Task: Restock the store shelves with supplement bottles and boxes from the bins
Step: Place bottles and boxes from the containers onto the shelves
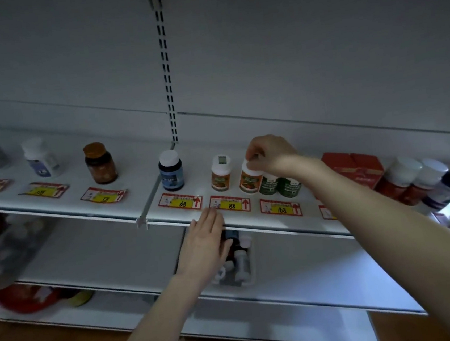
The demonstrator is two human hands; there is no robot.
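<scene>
Three price tags lie flat along the front of the shelf (55, 204), each with a handwritten number on a yellow field beside a red arrow: 68 (181, 202), 88 (230, 203) and 168 (281, 207). The tags further left (104, 195) and the labels on the bottles (171, 174) are too blurred to read.

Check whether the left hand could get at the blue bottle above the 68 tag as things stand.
Probably yes: the left hand lies at the shelf edge just below the blue bottle, nothing stands between them, and the right hand is busy further right.
</scene>
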